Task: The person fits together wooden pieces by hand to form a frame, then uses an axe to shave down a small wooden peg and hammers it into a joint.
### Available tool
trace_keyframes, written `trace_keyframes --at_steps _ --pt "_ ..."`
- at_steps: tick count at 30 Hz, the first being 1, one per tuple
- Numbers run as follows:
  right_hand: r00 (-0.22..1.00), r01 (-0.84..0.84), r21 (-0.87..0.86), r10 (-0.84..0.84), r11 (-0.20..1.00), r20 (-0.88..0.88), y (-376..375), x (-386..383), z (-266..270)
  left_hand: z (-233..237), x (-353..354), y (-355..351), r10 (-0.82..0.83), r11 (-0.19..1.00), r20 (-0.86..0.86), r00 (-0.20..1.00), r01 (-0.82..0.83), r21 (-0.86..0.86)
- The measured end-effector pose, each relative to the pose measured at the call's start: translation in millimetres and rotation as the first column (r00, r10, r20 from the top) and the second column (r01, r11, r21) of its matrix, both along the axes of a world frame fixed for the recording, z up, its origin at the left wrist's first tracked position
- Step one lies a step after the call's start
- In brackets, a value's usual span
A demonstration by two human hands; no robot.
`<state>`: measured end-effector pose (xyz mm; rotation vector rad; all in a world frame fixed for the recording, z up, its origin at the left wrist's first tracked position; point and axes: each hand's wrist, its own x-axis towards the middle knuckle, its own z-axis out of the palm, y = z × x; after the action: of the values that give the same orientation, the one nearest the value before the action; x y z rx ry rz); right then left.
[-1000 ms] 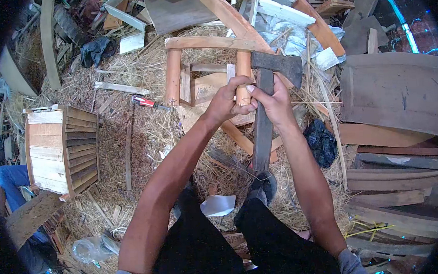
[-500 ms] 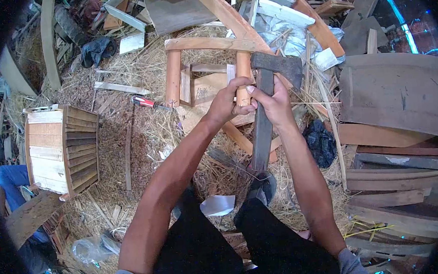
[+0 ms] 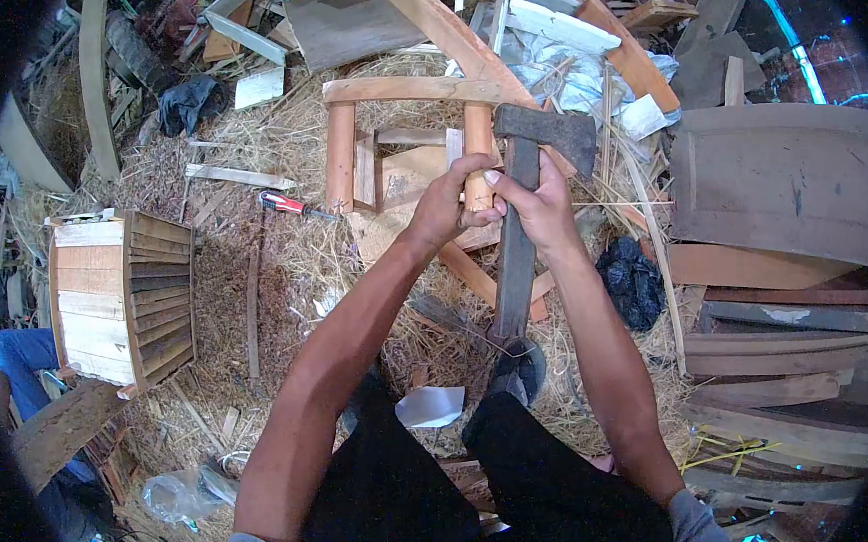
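Note:
My left hand [image 3: 450,202] is closed around the lower part of a round, light-brown wooden post [image 3: 478,129]. This post joins a slightly curved rail [image 3: 403,87], with a second post [image 3: 340,152] at the rail's left end, like part of a chair frame. My right hand [image 3: 547,202] grips an axe just below its dark metal head [image 3: 550,130]; the thumb reaches toward the post. The axe's thick grey wooden handle [image 3: 516,276] runs down toward my foot. Both hands are close together, and the axe head stands just right of the post.
Straw and wood chips cover the ground. A red-handled screwdriver [image 3: 283,203] lies to the left, near a slatted wooden crate [image 3: 93,302]. Wooden panels and boards [image 3: 777,185] are piled at the right, with a black plastic bag [image 3: 631,284] beside them. Another person's blue-clad leg [image 3: 24,361] shows at far left.
The view has shifted very slightly. Both hands keep their grips on the post and the axe, with no clear movement between them.

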<state>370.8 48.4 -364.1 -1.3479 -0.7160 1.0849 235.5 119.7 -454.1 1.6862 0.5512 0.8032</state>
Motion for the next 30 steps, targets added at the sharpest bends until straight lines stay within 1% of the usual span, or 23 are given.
trace_keyframes --at_steps 2,5,8,11,15,16,18,20,21,23,24,26,27,29,30 --pt "1.000 -0.004 -0.008 0.004 1.000 0.021 0.6 1.4 -0.2 1.0 0.5 -0.8 0.034 0.995 0.036 0.999 -0.037 0.089" --pt "0.999 0.000 0.008 0.000 1.000 0.049 1.6 1.3 2.6 6.6 0.6 -2.1 0.029 0.999 -0.002 1.000 -0.029 0.038" --pt "0.999 -0.004 0.014 0.003 1.000 0.050 1.6 1.0 4.6 5.7 0.7 -1.7 0.028 0.998 0.004 1.000 -0.028 0.051" --pt "0.999 -0.022 0.001 0.022 1.000 0.046 1.0 2.9 0.2 3.3 1.2 -1.2 0.032 0.997 0.066 0.997 -0.036 0.062" --pt "0.998 0.002 0.011 -0.003 1.000 0.057 0.7 -1.0 -0.3 -2.9 0.8 -1.9 -0.031 0.996 0.063 0.998 0.037 -0.085" --pt "0.998 0.000 -0.021 0.002 1.000 0.070 0.0 -1.3 -0.3 -6.0 0.4 -1.3 -0.053 0.991 0.050 0.997 0.058 -0.119" --pt "0.995 0.000 -0.076 0.008 0.997 0.096 -4.1 2.6 -1.8 -7.9 -0.1 0.7 -0.049 0.996 0.025 0.998 0.051 -0.074" --pt "0.971 0.026 -0.049 -0.014 0.998 0.240 -11.8 9.4 -9.5 -3.9 2.2 0.9 0.010 0.996 0.010 1.000 -0.011 0.083" --pt "0.951 0.010 -0.047 0.005 0.999 0.309 -18.9 14.0 -6.2 -3.9 2.3 3.4 0.014 0.993 0.030 0.999 -0.017 0.115" --pt "0.896 -0.017 -0.043 0.034 0.999 0.442 -32.9 23.1 0.8 -7.6 2.5 2.7 0.012 0.986 0.064 0.998 -0.023 0.165" --pt "0.862 -0.051 -0.036 0.062 0.998 0.503 -39.4 21.0 18.5 -9.7 2.8 1.9 0.009 0.991 0.039 0.999 -0.014 0.136" --pt "0.714 -0.157 -0.087 0.174 0.984 0.678 -47.0 21.2 46.2 -11.9 2.4 0.6 0.001 0.997 -0.014 1.000 0.000 0.079" --pt "0.624 -0.202 -0.109 0.214 0.973 0.752 -50.7 21.4 60.0 -10.2 2.0 0.7 0.008 0.995 -0.008 1.000 -0.007 0.096" --pt "0.339 -0.266 -0.199 0.285 0.943 0.897 -54.9 22.1 69.9 -6.7 1.0 0.0 0.026 0.991 0.009 1.000 -0.027 0.129" --pt "0.356 -0.235 -0.265 0.337 0.935 0.872 -54.7 14.4 80.3 -6.5 2.2 1.5 0.018 0.991 0.029 0.999 -0.022 0.131"
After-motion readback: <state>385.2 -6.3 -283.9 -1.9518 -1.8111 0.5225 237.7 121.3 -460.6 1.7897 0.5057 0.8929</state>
